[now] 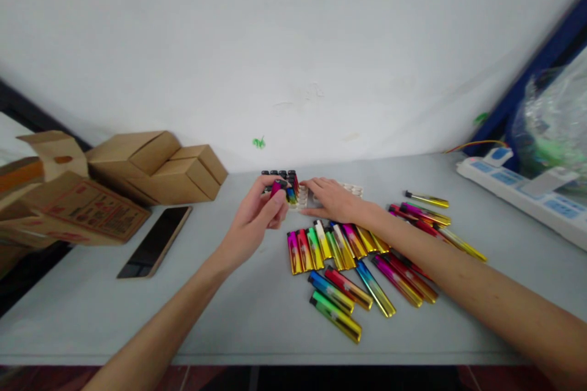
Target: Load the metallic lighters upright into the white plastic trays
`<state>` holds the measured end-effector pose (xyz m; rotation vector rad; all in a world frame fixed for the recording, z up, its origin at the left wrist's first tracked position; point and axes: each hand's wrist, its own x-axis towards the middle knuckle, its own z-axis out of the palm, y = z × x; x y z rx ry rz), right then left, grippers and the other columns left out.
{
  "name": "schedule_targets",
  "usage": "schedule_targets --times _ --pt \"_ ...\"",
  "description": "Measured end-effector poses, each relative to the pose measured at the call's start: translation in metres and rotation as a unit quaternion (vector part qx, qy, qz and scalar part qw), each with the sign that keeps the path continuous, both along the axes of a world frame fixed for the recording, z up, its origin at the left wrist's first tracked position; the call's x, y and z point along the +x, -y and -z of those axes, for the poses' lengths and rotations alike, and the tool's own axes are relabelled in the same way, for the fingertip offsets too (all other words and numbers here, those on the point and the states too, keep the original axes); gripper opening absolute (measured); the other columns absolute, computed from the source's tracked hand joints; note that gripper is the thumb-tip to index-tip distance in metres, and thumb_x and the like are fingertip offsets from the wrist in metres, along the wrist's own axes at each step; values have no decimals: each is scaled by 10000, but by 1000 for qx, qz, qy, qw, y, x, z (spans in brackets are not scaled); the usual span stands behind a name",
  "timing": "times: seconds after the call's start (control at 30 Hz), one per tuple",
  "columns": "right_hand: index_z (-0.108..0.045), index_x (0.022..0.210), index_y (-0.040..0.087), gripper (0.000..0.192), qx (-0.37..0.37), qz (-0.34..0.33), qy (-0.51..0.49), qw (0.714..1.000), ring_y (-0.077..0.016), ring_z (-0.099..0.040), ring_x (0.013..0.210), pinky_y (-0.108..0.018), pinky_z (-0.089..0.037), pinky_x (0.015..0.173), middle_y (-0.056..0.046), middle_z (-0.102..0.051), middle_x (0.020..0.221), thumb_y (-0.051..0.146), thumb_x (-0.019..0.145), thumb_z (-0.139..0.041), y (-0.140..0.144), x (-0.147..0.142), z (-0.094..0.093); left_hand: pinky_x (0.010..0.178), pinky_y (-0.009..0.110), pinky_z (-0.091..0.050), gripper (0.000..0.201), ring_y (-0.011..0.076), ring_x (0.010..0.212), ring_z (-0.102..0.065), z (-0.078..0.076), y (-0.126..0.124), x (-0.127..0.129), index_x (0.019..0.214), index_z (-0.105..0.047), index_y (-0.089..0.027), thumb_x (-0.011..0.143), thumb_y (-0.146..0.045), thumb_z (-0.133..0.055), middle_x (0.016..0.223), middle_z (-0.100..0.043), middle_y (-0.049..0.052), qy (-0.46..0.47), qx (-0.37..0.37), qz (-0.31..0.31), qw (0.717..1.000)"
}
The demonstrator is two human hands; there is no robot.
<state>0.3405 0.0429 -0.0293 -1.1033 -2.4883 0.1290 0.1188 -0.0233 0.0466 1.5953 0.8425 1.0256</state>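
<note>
Nearest the front edge of the tabletop lies a green-and-gold lighter, the closest of a loose spread of lighters in pink, red, green, blue and gold that fans out toward the right. Beyond them, near the back edge at the middle, the left hand pinches a pink lighter between thumb and fingertips, holding it just over a white tray whose left end already carries upright lighters with black caps. Flat on that tray rests the right hand, fingers spread and pressing down, holding nothing. More lighters lie right of the right wrist. A dark phone lies left of the left hand, with cardboard boxes behind it against the wall. A power strip sits at the far right corner.
</note>
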Motion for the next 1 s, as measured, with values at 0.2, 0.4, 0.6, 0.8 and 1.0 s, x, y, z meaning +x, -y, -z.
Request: schedule_targets --times 0.2,0.4,0.6,0.8,1.0 --pt "-491 1405 117 597 6 -11 -9 1000 -344 -625 1144 -516 -484 1003 -204 -650 1268 505 980 -651 0 1 2 444 258 -202 605 86 467 -247 29 -18 20 626 -395 -221 893 -721 -608 528 -296 -70 -2 27 -122 992" --pt "-502 1395 126 582 5 -8 -6 1000 -346 -625 1139 -512 -489 997 -199 -653 1262 508 980 -648 0 1 1 448 270 -195 563 89 454 -225 54 -11 14 565 -350 -229 905 -608 -589 497 -275 -65 -6 13 -143 990" --pt "-495 1402 102 604 3 -4 3 1000 -354 -621 1170 -510 -491 1005 -215 -646 1296 511 983 -645 2 1 -3 444 267 -189 429 92 454 -245 58 -7 13 577 -370 -229 871 -440 -599 490 -305 -65 -20 7 -144 989" --pt "-487 1408 108 601 8 -7 -1 1000 -347 -622 1178 -499 -489 1009 -210 -643 1307 511 989 -637 1 1 -1 436 236 -225 469 86 477 -275 61 -5 12 654 -408 -215 945 -534 -590 544 -327 -69 -32 9 -125 992" --pt "-489 1407 116 596 9 -1 0 1000 -335 -631 1156 -485 -482 1009 -197 -649 1289 504 985 -649 1 0 0 374 175 -305 358 62 411 -376 32 -13 10 1081 -490 -252 968 -564 -624 679 -513 -86 50 23 -65 996"
